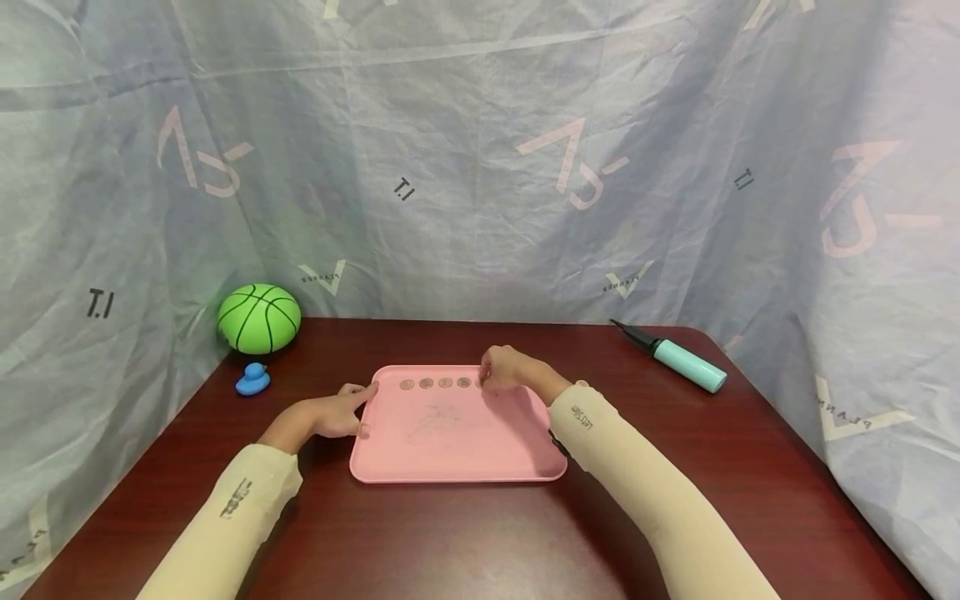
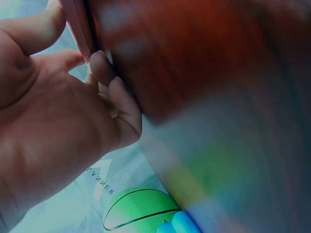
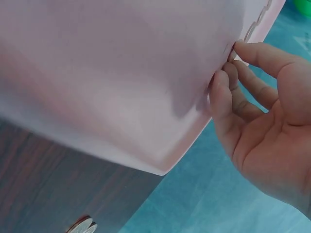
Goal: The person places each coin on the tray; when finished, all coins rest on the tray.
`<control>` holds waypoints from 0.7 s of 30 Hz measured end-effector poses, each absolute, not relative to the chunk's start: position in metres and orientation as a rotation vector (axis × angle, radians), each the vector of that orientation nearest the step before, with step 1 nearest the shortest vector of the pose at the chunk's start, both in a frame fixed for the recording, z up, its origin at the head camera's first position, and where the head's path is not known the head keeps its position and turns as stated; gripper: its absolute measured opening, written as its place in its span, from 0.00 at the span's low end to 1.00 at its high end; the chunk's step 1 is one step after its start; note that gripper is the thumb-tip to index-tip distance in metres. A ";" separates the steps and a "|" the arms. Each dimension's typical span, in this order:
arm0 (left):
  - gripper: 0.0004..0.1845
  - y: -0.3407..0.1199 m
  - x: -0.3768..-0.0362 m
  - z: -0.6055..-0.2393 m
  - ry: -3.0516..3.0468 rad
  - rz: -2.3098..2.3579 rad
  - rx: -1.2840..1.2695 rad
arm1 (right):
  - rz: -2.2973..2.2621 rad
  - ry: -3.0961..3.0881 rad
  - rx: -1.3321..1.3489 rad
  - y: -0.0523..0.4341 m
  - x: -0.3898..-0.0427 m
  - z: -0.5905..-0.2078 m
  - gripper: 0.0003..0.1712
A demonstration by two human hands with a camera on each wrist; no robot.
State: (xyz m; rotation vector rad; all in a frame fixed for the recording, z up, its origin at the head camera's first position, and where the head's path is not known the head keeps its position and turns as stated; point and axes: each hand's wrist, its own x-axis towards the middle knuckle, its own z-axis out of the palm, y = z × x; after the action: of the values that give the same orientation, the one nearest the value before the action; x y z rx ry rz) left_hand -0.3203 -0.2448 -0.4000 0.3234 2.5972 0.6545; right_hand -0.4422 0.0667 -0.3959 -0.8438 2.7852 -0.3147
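Fifth coin (image 1: 481,384) behind right hand (image 1: 504,367)

light: soft, even | head view: sharp, edges bowed | wrist views: blurred, close-up

"T.I" and "PLANNER" on the backdrop sheet (image 1: 480,167); sleeve print too small to read.

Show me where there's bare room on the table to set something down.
Bare: the table in front of the pink tray, and between tray and pump. Crowded: the back-left corner with ball and duck, and the tray's far edge with coins and both hands.
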 end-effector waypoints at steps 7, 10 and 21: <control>0.48 -0.244 -0.321 -0.403 2.595 0.666 0.319 | -0.259 2.820 -0.804 0.075 -0.441 -0.394 0.09; 0.48 -0.244 -0.321 -0.402 2.598 0.669 0.313 | -0.292 2.831 -0.830 0.084 -0.442 -0.390 0.12; 0.48 -0.248 -0.321 -0.401 2.599 0.659 0.325 | -0.392 2.806 -0.900 0.133 -0.435 -0.376 0.14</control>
State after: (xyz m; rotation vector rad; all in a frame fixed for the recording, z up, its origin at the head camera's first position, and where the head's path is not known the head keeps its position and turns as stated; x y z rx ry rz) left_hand -0.3209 -0.2475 -0.4009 0.3251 2.5987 0.6594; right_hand -0.4347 0.1331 -0.3763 -0.8998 2.8065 -0.3916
